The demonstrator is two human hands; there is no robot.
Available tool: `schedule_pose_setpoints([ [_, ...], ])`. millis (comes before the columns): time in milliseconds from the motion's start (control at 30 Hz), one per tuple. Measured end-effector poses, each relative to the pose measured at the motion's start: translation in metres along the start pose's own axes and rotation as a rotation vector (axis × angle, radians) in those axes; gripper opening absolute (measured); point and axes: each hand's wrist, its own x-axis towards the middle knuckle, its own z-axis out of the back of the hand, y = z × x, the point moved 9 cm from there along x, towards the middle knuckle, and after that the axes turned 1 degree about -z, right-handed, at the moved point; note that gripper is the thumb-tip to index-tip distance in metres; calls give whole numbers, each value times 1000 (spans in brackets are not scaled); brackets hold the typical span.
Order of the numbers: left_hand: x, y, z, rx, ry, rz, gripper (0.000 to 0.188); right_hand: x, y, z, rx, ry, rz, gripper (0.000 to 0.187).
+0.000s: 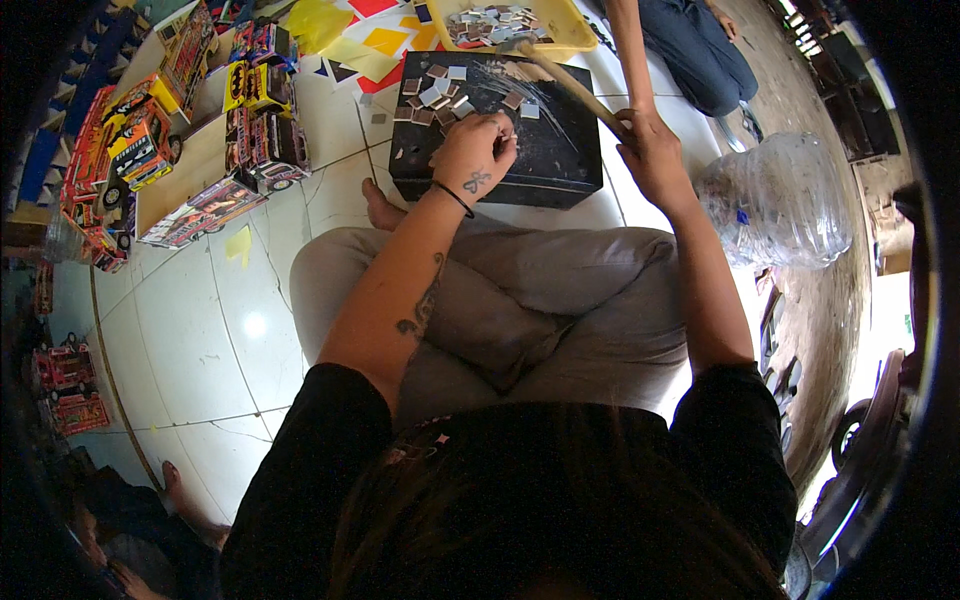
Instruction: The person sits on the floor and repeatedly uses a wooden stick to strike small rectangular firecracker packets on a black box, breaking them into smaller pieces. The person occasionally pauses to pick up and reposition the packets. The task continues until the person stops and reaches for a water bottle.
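Note:
A black box (pixel 495 185) stands on the floor in front of my crossed legs, its top scuffed on the right. My left hand (pixel 472 150) is over its near side with the fingers pinched together; what they hold, if anything, is too small to make out. Several small square pieces (pixel 437 97), brown or pale grey, lie scattered on the box just beyond that hand. My right hand (pixel 652 155) grips the end of a hammer's wooden handle (pixel 575 88). The hammer's metal head (pixel 515 47) is above the far edge of the box.
Beyond the box is a yellow tray (pixel 572 40) of small pieces, beside coloured sheets (pixel 385 42). Colourful toy trucks (pixel 145 140) crowd the left. A co-worker's arm (pixel 628 55) extends toward my right hand. A clear plastic bag (pixel 785 200) sits at right; another person (pixel 150 530) is lower left.

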Motion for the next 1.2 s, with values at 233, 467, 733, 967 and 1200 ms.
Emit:
schedule_pose_setpoints([
  [233,0,-11,7,-18,-121,-35,9,-102,30,25,664,211,-398,38],
  [467,-3,-17,2,130,-25,-44,14,-144,63,42,435,135,-325,43],
  [733,-8,-24,3,206,-64,-87,19,-146,85,62,339,-11,-210,50],
  [967,-13,-20,-5,301,-114,-135,18,-149,94,61,386,-47,-187,52],
  [1200,-15,-18,-9,303,-115,-133,15,-150,84,60,405,-45,-215,51],
])
